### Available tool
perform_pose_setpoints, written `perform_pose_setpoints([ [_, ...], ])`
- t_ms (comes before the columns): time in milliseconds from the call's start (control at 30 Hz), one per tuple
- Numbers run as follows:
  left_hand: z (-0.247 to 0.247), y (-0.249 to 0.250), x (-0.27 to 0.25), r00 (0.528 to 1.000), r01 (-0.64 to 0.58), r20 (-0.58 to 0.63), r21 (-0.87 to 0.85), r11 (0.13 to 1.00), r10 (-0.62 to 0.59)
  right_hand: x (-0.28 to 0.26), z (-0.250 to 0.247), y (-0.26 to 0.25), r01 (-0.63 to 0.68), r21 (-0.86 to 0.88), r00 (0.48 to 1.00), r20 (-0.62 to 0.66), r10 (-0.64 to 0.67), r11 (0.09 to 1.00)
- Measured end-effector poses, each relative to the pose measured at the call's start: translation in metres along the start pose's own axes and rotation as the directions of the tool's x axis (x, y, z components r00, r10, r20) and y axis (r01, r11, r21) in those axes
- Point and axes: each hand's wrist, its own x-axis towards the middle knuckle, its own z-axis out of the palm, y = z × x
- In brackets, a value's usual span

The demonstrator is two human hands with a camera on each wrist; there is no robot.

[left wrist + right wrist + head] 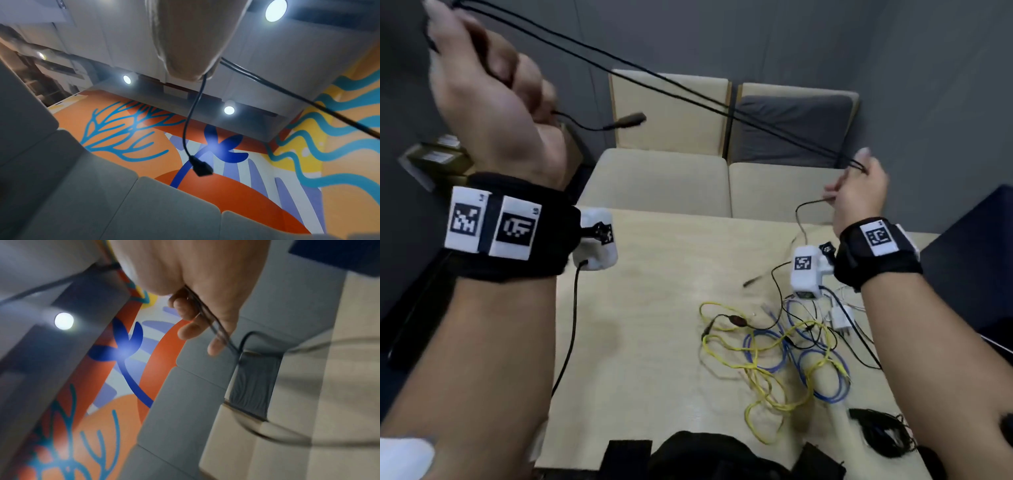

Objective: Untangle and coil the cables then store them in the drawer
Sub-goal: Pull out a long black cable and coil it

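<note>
A thin black cable (654,80) runs in doubled strands through the air between my two hands. My left hand (482,78) is raised at the upper left and grips one end of the loops; a short tail with a black plug (628,120) (202,167) hangs from it. My right hand (859,186) is lower, above the table's far right edge, and pinches the other end of the strands (213,321). On the table (647,325) lies a tangle of a yellow cable (760,373), a blue cable (822,380) and thin black leads.
A white charger plug (840,320) lies beside the tangle. A coiled black cable (883,435) sits at the table's near right corner. Beige chairs (667,109) stand beyond the far edge. A dark surface (976,263) borders the table at right. No drawer is in view.
</note>
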Motion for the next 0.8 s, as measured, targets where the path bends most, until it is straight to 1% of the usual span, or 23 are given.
perform_pose_setpoints([
  [67, 0.005, -0.004, -0.007, 0.998, -0.025, 0.054, 0.05, 0.998, 0.022, -0.001, -0.002, -0.013, -0.039, 0.182, 0.998, -0.048, 0.048, 0.982],
  [100, 0.008, -0.007, -0.014, 0.996, -0.015, 0.092, 0.115, 0.993, 0.005, -0.001, -0.004, -0.017, -0.03, 0.236, 0.997, -0.063, 0.047, 0.971],
  [133, 0.011, -0.012, -0.021, 0.991, 0.017, 0.128, 0.195, 0.981, -0.043, -0.001, -0.006, -0.02, 0.009, 0.245, 0.997, -0.083, 0.011, 0.969],
  [167, 0.013, -0.02, -0.028, 0.981, 0.068, 0.157, 0.278, 0.958, -0.115, -0.003, -0.008, -0.022, 0.063, 0.211, 0.995, -0.09, -0.045, 0.975],
  [200, 0.012, -0.029, -0.034, 0.964, 0.124, 0.179, 0.352, 0.928, -0.197, -0.001, -0.011, -0.02, 0.128, 0.146, 0.988, -0.101, -0.114, 0.981],
  [233, 0.009, -0.039, -0.039, 0.939, 0.175, 0.2, 0.422, 0.89, -0.28, -0.001, -0.015, -0.019, 0.179, 0.043, 0.98, -0.092, -0.175, 0.983],
  [267, 0.005, -0.049, -0.044, 0.91, 0.213, 0.214, 0.493, 0.843, -0.356, 0.002, -0.02, -0.012, 0.214, -0.086, 0.974, -0.057, -0.219, 0.973],
  [300, 0.002, -0.06, -0.049, 0.878, 0.244, 0.219, 0.561, 0.791, -0.426, 0.005, -0.026, -0.006, 0.222, -0.192, 0.974, -0.006, -0.227, 0.956],
  [333, -0.003, -0.07, -0.054, 0.844, 0.272, 0.215, 0.618, 0.738, -0.491, 0.008, -0.031, 0.004, 0.213, -0.312, 0.977, 0.065, -0.203, 0.926],
  [400, -0.008, -0.086, -0.066, 0.768, 0.311, 0.206, 0.707, 0.635, -0.606, 0.009, -0.043, 0.02, 0.141, -0.5, 0.976, 0.217, -0.035, 0.854],
  [433, -0.01, -0.093, -0.071, 0.729, 0.325, 0.203, 0.738, 0.592, -0.654, 0.005, -0.049, 0.024, 0.089, -0.571, 0.951, 0.291, 0.1, 0.816],
  [467, -0.01, -0.098, -0.076, 0.694, 0.337, 0.198, 0.761, 0.555, -0.693, 0.0, -0.055, 0.026, 0.071, -0.642, 0.899, 0.373, 0.23, 0.763],
  [500, -0.01, -0.102, -0.08, 0.667, 0.34, 0.191, 0.783, 0.521, -0.72, -0.007, -0.059, 0.026, 0.106, -0.71, 0.833, 0.446, 0.328, 0.696],
  [533, -0.009, -0.106, -0.083, 0.649, 0.333, 0.181, 0.806, 0.49, -0.739, -0.012, -0.061, 0.027, 0.164, -0.738, 0.786, 0.499, 0.366, 0.655],
  [567, -0.008, -0.109, -0.087, 0.632, 0.318, 0.175, 0.829, 0.46, -0.754, -0.018, -0.061, 0.025, 0.215, -0.72, 0.776, 0.537, 0.333, 0.66],
  [600, -0.007, -0.112, -0.089, 0.614, 0.3, 0.177, 0.849, 0.435, -0.769, -0.025, -0.057, 0.023, 0.249, -0.666, 0.788, 0.561, 0.252, 0.703],
  [633, -0.006, -0.114, -0.092, 0.592, 0.286, 0.187, 0.861, 0.421, -0.784, -0.033, -0.052, 0.02, 0.272, -0.577, 0.794, 0.587, 0.159, 0.77],
  [667, -0.004, -0.117, -0.095, 0.567, 0.278, 0.199, 0.867, 0.413, -0.799, -0.04, -0.045, 0.018, 0.265, -0.462, 0.783, 0.615, 0.09, 0.846],
  [700, -0.002, -0.119, -0.099, 0.545, 0.276, 0.206, 0.871, 0.406, -0.813, -0.048, -0.037, 0.015, 0.252, -0.364, 0.753, 0.656, 0.055, 0.897],
  [733, 0.0, -0.12, -0.102, 0.528, 0.279, 0.21, 0.872, 0.401, -0.823, -0.055, -0.03, 0.012, 0.269, -0.287, 0.701, 0.713, 0.018, 0.92],
  [800, 0.004, -0.121, -0.107, 0.507, 0.287, 0.223, 0.867, 0.407, -0.832, -0.068, -0.014, 0.006, 0.347, -0.216, 0.588, 0.808, -0.032, 0.913],
])
